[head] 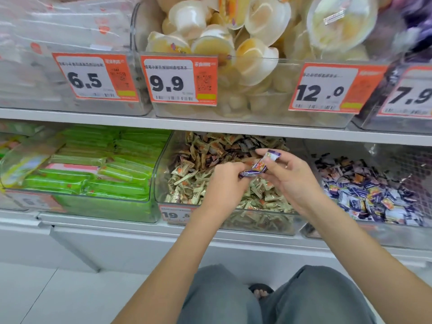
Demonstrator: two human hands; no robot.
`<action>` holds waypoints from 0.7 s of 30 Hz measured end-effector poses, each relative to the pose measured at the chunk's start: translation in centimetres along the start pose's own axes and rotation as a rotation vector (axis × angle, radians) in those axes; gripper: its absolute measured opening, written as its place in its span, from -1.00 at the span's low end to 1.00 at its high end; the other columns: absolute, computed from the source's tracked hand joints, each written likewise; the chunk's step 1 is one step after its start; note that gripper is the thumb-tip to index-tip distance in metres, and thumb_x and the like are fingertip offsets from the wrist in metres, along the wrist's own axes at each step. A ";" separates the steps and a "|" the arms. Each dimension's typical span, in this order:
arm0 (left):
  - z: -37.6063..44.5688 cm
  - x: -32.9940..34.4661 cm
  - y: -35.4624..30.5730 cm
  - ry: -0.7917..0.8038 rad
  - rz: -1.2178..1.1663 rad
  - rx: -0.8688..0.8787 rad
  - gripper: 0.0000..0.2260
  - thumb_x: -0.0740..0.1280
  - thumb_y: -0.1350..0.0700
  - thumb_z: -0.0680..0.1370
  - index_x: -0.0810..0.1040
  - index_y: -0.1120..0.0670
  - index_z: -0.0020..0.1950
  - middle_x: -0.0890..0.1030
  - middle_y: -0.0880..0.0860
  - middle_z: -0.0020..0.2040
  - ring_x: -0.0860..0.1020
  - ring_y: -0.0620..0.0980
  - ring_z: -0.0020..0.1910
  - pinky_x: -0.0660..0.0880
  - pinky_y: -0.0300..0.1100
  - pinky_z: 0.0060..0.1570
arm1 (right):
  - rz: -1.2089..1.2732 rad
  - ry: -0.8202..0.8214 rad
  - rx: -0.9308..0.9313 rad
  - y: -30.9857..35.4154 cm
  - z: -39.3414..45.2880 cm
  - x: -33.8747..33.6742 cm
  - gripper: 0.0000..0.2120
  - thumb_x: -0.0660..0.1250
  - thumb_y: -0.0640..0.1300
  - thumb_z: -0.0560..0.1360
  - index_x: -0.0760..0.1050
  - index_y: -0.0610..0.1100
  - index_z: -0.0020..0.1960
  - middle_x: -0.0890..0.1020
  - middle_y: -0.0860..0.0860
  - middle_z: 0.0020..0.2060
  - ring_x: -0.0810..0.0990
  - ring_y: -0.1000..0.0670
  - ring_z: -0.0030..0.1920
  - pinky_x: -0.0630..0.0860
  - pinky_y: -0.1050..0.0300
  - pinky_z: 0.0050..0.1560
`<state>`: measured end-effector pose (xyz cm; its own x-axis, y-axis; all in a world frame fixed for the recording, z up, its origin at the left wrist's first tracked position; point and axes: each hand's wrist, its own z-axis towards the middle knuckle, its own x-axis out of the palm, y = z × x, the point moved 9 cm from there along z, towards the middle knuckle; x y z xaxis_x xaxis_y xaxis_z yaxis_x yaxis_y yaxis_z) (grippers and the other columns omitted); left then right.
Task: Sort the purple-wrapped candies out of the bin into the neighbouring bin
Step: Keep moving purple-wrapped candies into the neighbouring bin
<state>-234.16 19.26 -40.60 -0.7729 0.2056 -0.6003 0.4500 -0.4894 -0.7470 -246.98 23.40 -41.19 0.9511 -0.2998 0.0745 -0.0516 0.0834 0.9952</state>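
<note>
1. 2 clear bins are concerned: the middle bin [161,183] of mostly gold candies and the neighbouring bin [311,230] of purple ones.
2. 2 purple-wrapped candies [259,167] are held above the middle bin, pinched by the left hand [224,183] and right hand [289,176].
3. They are judged light, crinkly and slippery; twisted ends offer the best hold.

White shelf [140,230] w/ clear bins [257,226] side by side
</note>
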 end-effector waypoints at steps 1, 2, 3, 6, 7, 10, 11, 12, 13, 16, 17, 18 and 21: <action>0.3 0.8 -1.3 0.020 0.015 0.031 -0.86 0.35 0.16 0.52 0.67 0.06 0.04 0.63 0.05 -0.26 0.55 0.03 -0.32 0.51 -0.09 -0.26 | -0.011 -0.056 -0.049 0.8 -0.5 -1.4 -0.84 0.30 -0.21 0.55 0.62 -0.05 0.05 0.69 -0.09 -0.10 0.66 0.02 -0.10 0.57 0.26 -0.10; 0.6 1.6 -2.7 0.039 0.020 0.066 -0.85 0.35 0.14 0.53 0.67 0.05 0.05 0.62 0.05 -0.25 0.53 0.02 -0.31 0.49 -0.10 -0.26 | -0.027 -0.123 -0.105 1.7 -1.1 -3.1 -0.84 0.32 -0.21 0.54 0.63 -0.03 0.03 0.70 -0.06 -0.13 0.66 0.04 -0.12 0.57 0.27 -0.13; 0.9 2.4 -4.1 0.055 0.025 0.099 -0.86 0.35 0.11 0.53 0.67 0.04 0.03 0.62 0.04 -0.24 0.52 0.01 -0.30 0.47 -0.11 -0.27 | -0.051 -0.195 -0.161 2.6 -1.7 -4.9 -0.84 0.33 -0.21 0.54 0.63 -0.01 0.02 0.71 -0.03 -0.15 0.67 0.05 -0.13 0.56 0.28 -0.14; 2.1 5.6 -8.7 0.099 0.083 0.193 -0.86 0.34 0.05 0.54 0.66 0.07 -0.08 0.58 0.04 -0.30 0.50 0.03 -0.29 0.44 -0.10 -0.30 | -0.248 -0.416 -0.278 4.2 -3.6 -11.1 -0.83 0.33 -0.21 0.54 0.61 0.00 0.06 0.69 -0.01 -0.13 0.65 0.04 -0.12 0.59 0.20 -0.11; 2.6 7.0 -9.9 0.127 0.110 0.213 -0.84 0.33 0.04 0.54 0.65 0.08 -0.06 0.59 0.06 -0.27 0.52 0.06 -0.25 0.46 -0.08 -0.27 | -0.371 -0.449 -0.271 4.3 -3.9 -12.8 -0.82 0.32 -0.20 0.54 0.58 0.01 0.10 0.68 -0.02 -0.08 0.63 0.02 -0.10 0.58 0.11 -0.05; 3.5 10.4 -11.6 0.242 0.230 0.238 -0.72 0.34 0.07 0.54 0.55 0.15 0.21 0.59 0.13 -0.02 0.54 0.12 -0.04 0.52 0.01 -0.04 | -0.670 -0.379 -0.084 2.2 -4.2 -16.9 -0.64 0.31 -0.20 0.55 0.44 -0.05 0.34 0.55 -0.06 0.23 0.52 -0.05 0.19 0.46 -0.03 0.23; 3.5 11.0 -11.5 0.280 0.253 0.245 -0.62 0.36 0.09 0.53 0.47 0.15 0.32 0.56 0.15 0.08 0.53 0.12 0.02 0.51 0.02 0.03 | -0.734 -0.355 -0.044 1.4 -4.5 -17.8 -0.59 0.30 -0.22 0.55 0.40 -0.05 0.38 0.50 -0.03 0.30 0.46 -0.05 0.29 0.40 -0.02 0.30; 3.4 11.2 -11.2 0.295 0.243 0.251 -0.54 0.37 0.13 0.52 0.39 0.14 0.40 0.53 0.15 0.15 0.51 0.11 0.08 0.49 -0.01 0.10 | -0.783 -0.350 -0.038 1.1 -5.0 -18.4 -0.58 0.28 -0.25 0.55 0.39 -0.03 0.39 0.47 0.00 0.33 0.41 -0.03 0.35 0.35 0.05 0.32; 3.2 10.7 -10.7 0.278 0.209 0.247 -0.51 0.37 0.17 0.52 0.35 0.12 0.43 0.51 0.13 0.20 0.50 0.07 0.10 0.47 -0.04 0.14 | -0.816 -0.361 -0.056 1.0 -5.4 -18.7 -0.58 0.27 -0.28 0.55 0.41 -0.02 0.38 0.47 0.03 0.34 0.40 -0.02 0.36 0.34 0.15 0.28; 2.3 7.7 -8.0 0.136 0.085 0.204 -0.60 0.32 0.25 0.52 0.45 0.05 0.35 0.50 -0.02 0.15 0.49 -0.20 0.01 0.46 -0.19 0.17 | -0.860 -0.394 -0.129 1.5 -6.2 -17.9 -0.59 0.22 -0.35 0.54 0.49 0.02 0.28 0.52 0.09 0.28 0.54 0.08 0.10 0.38 0.44 -0.08; 1.8 6.5 -6.7 0.102 0.078 0.181 -0.64 0.32 0.24 0.52 0.49 0.02 0.30 0.49 -0.09 0.11 0.46 -0.31 -0.03 0.46 -0.26 0.13 | -0.845 -0.401 -0.171 2.0 -6.3 -17.0 -0.60 0.20 -0.37 0.54 0.52 0.01 0.23 0.54 0.10 0.24 0.52 0.17 0.02 0.37 0.50 -0.11; 1.2 5.3 -5.2 0.080 0.088 0.154 -0.68 0.32 0.23 0.53 0.51 0.00 0.26 0.49 -0.13 0.08 0.44 -0.36 -0.05 0.46 -0.32 0.09 | -0.815 -0.407 -0.219 2.5 -6.4 -15.8 -0.62 0.19 -0.38 0.54 0.54 0.01 0.17 0.57 0.11 0.18 0.49 0.23 0.02 0.35 0.51 -0.06; -0.7 1.4 -0.2 0.015 0.134 0.062 -0.76 0.33 0.22 0.53 0.58 0.00 0.15 0.51 -0.14 0.03 0.46 -0.34 -0.09 0.43 -0.35 -0.02 | -0.751 -0.345 -0.341 3.4 -6.0 -10.9 -0.64 0.18 -0.37 0.53 0.54 0.07 0.03 0.58 0.23 -0.01 0.48 0.29 0.04 0.32 0.49 0.09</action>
<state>-234.96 20.23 -41.51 -0.7007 0.1475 -0.6980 0.5198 -0.5647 -0.6411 -255.67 32.61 -38.95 0.5506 -0.6536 -0.5193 0.6932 0.0115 0.7206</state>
